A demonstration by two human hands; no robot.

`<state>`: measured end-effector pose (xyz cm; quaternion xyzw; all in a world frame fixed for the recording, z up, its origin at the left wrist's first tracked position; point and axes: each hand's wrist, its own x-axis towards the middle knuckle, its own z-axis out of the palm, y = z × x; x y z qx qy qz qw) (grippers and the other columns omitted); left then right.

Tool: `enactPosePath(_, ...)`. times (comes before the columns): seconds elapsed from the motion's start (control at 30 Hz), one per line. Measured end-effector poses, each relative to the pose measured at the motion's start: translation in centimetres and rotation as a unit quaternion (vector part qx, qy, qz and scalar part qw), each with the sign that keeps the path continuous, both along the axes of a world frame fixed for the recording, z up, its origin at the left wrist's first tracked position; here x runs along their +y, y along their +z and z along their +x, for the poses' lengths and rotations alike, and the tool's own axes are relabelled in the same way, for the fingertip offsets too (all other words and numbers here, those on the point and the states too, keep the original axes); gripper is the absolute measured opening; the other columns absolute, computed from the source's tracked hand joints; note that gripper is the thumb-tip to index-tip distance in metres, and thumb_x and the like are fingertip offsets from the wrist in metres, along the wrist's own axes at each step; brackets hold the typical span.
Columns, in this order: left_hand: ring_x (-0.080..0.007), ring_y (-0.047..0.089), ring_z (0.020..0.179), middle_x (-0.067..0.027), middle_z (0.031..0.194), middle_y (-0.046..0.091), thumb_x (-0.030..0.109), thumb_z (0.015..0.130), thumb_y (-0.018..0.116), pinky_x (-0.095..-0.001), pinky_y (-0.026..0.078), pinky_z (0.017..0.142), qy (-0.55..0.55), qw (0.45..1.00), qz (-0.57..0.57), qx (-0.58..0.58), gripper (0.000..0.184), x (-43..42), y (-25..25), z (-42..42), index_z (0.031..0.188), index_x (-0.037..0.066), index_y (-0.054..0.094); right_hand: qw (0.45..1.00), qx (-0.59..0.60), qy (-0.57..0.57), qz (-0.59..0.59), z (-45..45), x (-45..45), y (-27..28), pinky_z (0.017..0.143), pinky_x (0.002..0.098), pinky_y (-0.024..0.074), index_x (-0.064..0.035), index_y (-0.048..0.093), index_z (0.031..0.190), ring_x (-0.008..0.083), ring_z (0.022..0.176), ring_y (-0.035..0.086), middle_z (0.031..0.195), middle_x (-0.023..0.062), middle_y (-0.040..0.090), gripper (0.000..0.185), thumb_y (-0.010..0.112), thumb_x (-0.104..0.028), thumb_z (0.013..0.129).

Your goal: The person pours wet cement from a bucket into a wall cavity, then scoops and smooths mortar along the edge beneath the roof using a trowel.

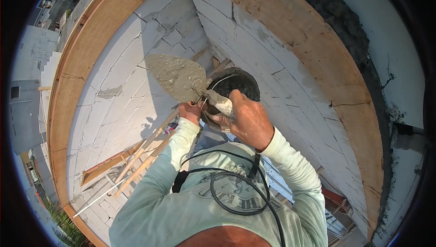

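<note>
My right hand point(251, 120) is closed round the pale, mortar-smeared handle of a trowel point(179, 76). Wet grey mortar covers the trowel's blade, which points to the upper left. A dark bucket point(247, 83) with mortar on its inside hangs or stands just beyond my hands; what bears it is hidden. My left hand point(190, 112) is closed at the bucket's left side, close under the blade, around what looks like the bucket's thin wire handle.
Wooden boards point(338, 60) edge the block walls point(109, 72) on both sides. Rough mortar point(340, 15) lies beyond the right board. Wooden poles point(147, 149) lean at the lower left. A black cable point(231, 173) loops over my shirt.
</note>
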<state>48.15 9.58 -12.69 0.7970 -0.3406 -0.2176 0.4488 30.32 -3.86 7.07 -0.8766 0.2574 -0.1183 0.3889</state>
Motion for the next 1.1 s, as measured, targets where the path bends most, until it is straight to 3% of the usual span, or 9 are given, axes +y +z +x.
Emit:
enactPosePath(0.03,-0.0164,0.058,0.053,-0.0072,0.057,0.062,0.012,0.068,0.069,-0.0293,0.046,0.054,-0.029,0.997,-0.051,-0.051,0.016,0.1,0.3,-0.1,0.062,-0.001,0.062,0.999,0.022,-0.028,0.005,-1.8,-1.2,0.7,0.053,0.0419,0.0475,0.001,0.043,0.084,0.0398,0.062,0.063,0.065,0.0227,0.058,0.046,0.077,-0.028,0.076)
enactPosePath(0.07,-0.0141,0.056,0.054,-0.0067,0.06,0.063,0.008,0.066,0.067,-0.0283,0.045,0.054,0.106,0.971,-0.003,0.216,0.011,-1.4,5.7,-1.5,0.066,-0.002,0.062,0.997,0.046,-0.056,0.014,-3.8,-2.4,0.5,0.055,0.0444,0.0485,0.0012,0.042,0.087,0.0426,0.065,0.061,0.074,0.0228,0.059,0.041,0.075,-0.021,0.076)
enactPosePath(0.17,-0.0124,0.054,0.054,-0.006,0.062,0.063,0.008,0.067,0.066,-0.0275,0.044,0.053,0.1,0.97,0.005,0.221,0.011,-1.3,4.1,-0.7,0.067,-0.002,0.06,0.971,0.167,-0.14,-0.101,-9.9,-4.7,-1.5,0.056,0.0454,0.0481,-0.0005,0.046,0.093,0.0419,0.069,0.061,0.081,0.0229,0.061,0.04,0.075,-0.021,0.075)
enactPosePath(0.33,-0.0123,0.054,0.055,-0.0052,0.062,0.062,0.006,0.067,0.066,-0.027,0.044,0.054,0.1,0.966,0.0,0.238,0.011,-1.7,4.3,-1.3,0.069,-0.002,0.058,0.94,0.298,-0.105,-0.125,-14.7,-4.9,-6.4,0.057,0.0443,0.0502,-0.0006,0.05,0.095,0.0399,0.069,0.063,0.077,0.0205,0.061,0.037,0.072,-0.022,0.076)
enactPosePath(0.4,-0.0114,0.053,0.056,-0.0047,0.063,0.062,0.003,0.066,0.066,-0.0266,0.043,0.054,0.112,0.96,-0.033,0.254,0.01,-2.2,4.9,-2.0,0.068,-0.002,0.057,0.913,0.36,-0.016,-0.192,-13.7,-4.8,-7.9,0.055,0.038,0.0542,0.0019,0.055,0.091,0.0306,0.067,0.066,0.075,0.0155,0.061,0.025,0.066,-0.011,0.072)
enactPosePath(0.57,-0.0093,0.047,0.056,-0.0018,0.064,0.058,0.001,0.065,0.065,-0.0245,0.04,0.053,0.138,0.96,-0.059,0.238,0.014,-2.5,4.0,-3.0,0.066,-0.002,0.052,0.884,0.374,-0.001,-0.279,-8.8,-4.2,-9.9,0.056,0.0356,0.0549,0.0031,0.063,0.093,0.0261,0.069,0.067,0.075,0.0129,0.063,0.024,0.059,-0.011,0.073)
enactPosePath(0.9,-0.0115,0.054,0.058,-0.004,0.071,0.061,-0.01,0.073,0.057,-0.0244,0.044,0.054,0.164,0.928,-0.017,0.333,0.009,-1.0,2.1,-2.3,0.077,-0.002,0.057,0.936,0.344,0.074,-0.024,-7.2,-3.0,-17.9,0.063,0.0422,0.0546,0.0009,0.064,0.079,0.033,0.074,0.067,0.076,0.0178,0.065,0.015,0.059,-0.012,0.072)
enactPosePath(0.93,-0.0136,0.055,0.058,-0.0054,0.067,0.061,-0.009,0.071,0.057,-0.0253,0.044,0.055,0.135,0.966,0.08,0.205,0.009,0.8,-0.8,-1.0,0.076,-0.001,0.057,0.948,0.302,0.073,-0.075,-7.2,-2.6,-18.7,0.062,0.0407,0.0544,0.0002,0.064,0.078,0.0319,0.071,0.067,0.075,0.0174,0.065,0.014,0.059,-0.012,0.072)
enactPosePath(1.1,-0.0155,0.055,0.056,-0.0058,0.063,0.059,-0.004,0.063,0.062,-0.0276,0.044,0.055,0.174,0.946,0.053,0.27,0.01,2.0,-0.1,-2.6,0.07,0.002,0.057,0.909,0.314,0.075,-0.264,-6.6,-2.1,-15.8,0.055,0.0353,0.0523,-0.0028,0.063,0.077,0.0268,0.066,0.066,0.073,0.0144,0.064,0.012,0.06,-0.013,0.072)
